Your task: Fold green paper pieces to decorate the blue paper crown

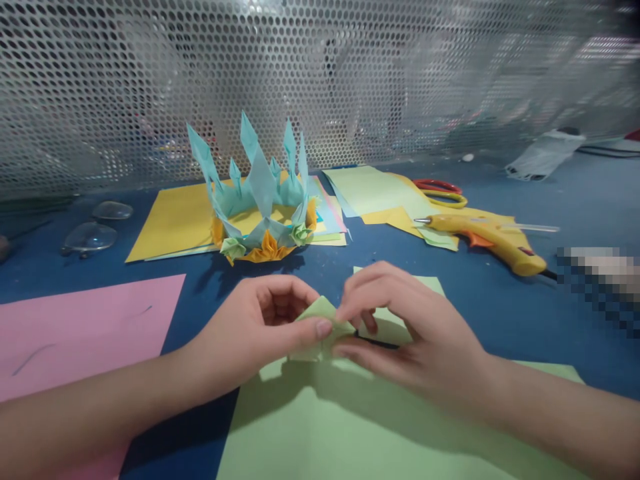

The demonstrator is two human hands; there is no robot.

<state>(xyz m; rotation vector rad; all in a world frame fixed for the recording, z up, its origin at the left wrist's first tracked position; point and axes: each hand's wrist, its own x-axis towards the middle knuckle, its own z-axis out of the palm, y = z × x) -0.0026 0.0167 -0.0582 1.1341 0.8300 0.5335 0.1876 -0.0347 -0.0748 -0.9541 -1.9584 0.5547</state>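
A small folded piece of light green paper (323, 310) is between my two hands, just above a large green sheet (310, 427). My left hand (270, 320) pinches it, the thumb lying across its front and the fingers behind. At its right side, my right hand (400, 313) has its index fingertip on the paper's edge, with the thumb just below. The folded piece comes to a point at the top. Behind my hands stands a paper crown (260, 187) with light blue spikes, an orange band and small green and orange folded flowers.
Pink paper (90, 320) lies left, yellow sheets (170, 217) under the crown. At right are a yellow glue gun (485, 233), red-and-yellow-handled scissors (443, 192) and a white netted item (543, 155). Glasses (90, 237) rest far left. A perforated metal panel (320, 80) closes off the back.
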